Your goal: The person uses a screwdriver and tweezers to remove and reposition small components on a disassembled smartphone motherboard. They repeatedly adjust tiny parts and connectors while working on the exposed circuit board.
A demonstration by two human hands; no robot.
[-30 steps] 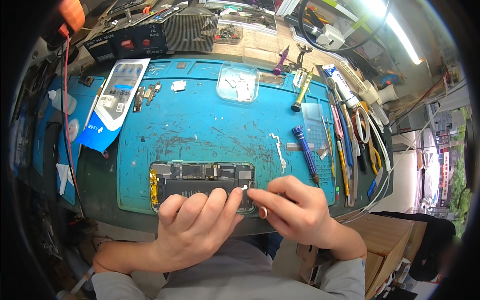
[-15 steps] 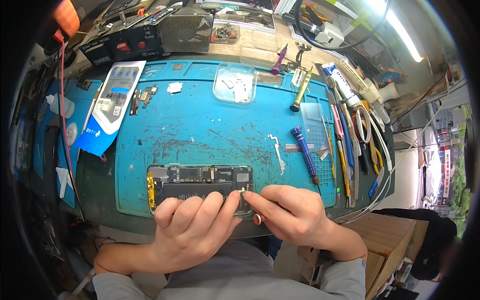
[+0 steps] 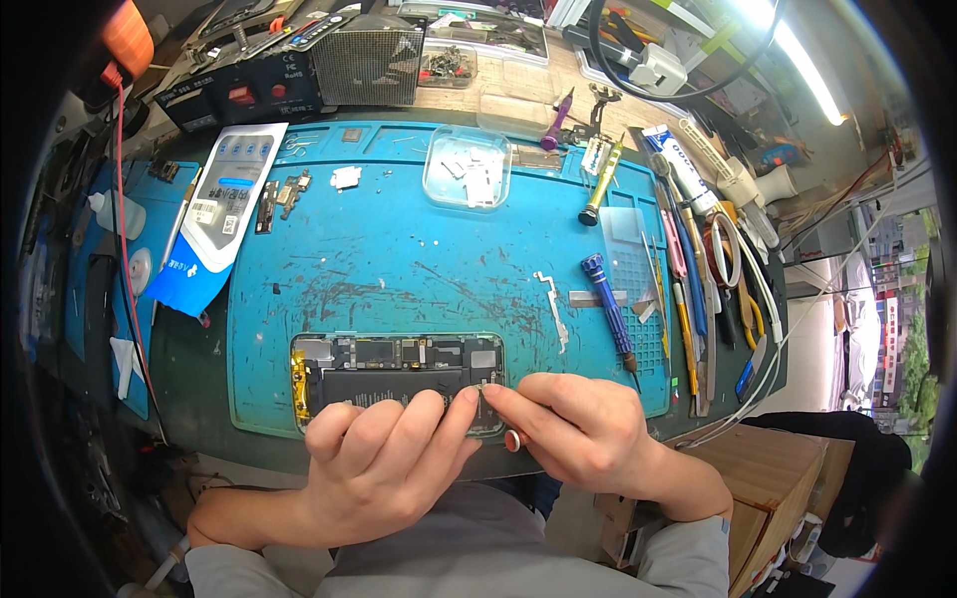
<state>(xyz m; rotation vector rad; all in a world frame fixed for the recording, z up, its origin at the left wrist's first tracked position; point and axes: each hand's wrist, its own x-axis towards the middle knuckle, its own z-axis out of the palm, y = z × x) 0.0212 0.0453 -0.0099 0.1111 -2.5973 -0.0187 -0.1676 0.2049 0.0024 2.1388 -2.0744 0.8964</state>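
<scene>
An opened smartphone (image 3: 399,354) lies lengthwise near the mat's front edge, its black battery and inner boards showing. My left hand (image 3: 384,463) is over its front side, fingers curled and the index fingertip on the phone's right end. What that hand holds, if anything, is hidden. My right hand (image 3: 588,429) meets it there, index fingertip almost touching the left one. A tiny light piece sits between the two fingertips, too small to name. Out of my right hand's curled fingers sticks the round orange-and-white end of a slim tool (image 3: 513,440); its rest is hidden.
The phone rests on a blue repair mat (image 3: 399,239). A thin metal bracket (image 3: 552,311) and a blue screwdriver (image 3: 608,304) lie to its right. A clear box (image 3: 468,167) with small metal parts stands farther back. Several hand tools line the right edge; a plastic pouch (image 3: 219,209) lies left.
Both hands keep nearly the same place at the phone's right end. The light piece between the fingertips shows less now. The whole view has shifted slightly.
</scene>
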